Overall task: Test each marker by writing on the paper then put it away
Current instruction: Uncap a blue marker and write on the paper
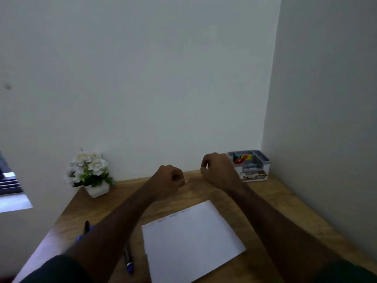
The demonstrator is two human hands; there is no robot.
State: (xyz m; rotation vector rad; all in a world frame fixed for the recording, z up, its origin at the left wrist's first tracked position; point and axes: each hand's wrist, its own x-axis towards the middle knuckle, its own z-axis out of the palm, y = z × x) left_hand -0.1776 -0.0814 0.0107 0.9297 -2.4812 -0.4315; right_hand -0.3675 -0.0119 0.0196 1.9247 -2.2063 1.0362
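Note:
A white sheet of paper (191,242) lies on the wooden desk (275,201), with small marks along its far edge. My left hand (170,178) is a closed fist above the desk's far middle, holding nothing visible. My right hand (217,170) hovers just left of the grey organiser (252,166), fingers curled loosely and apart, empty. The organiser holds red, green and yellow markers (240,158). A black marker (86,226) and a blue marker (129,262) lie on the desk at the left, partly hidden by my left forearm.
A white pot of white flowers (90,172) stands at the back left by the wall. The organiser sits in the back right corner where two walls meet. A window edge (10,186) shows at the far left.

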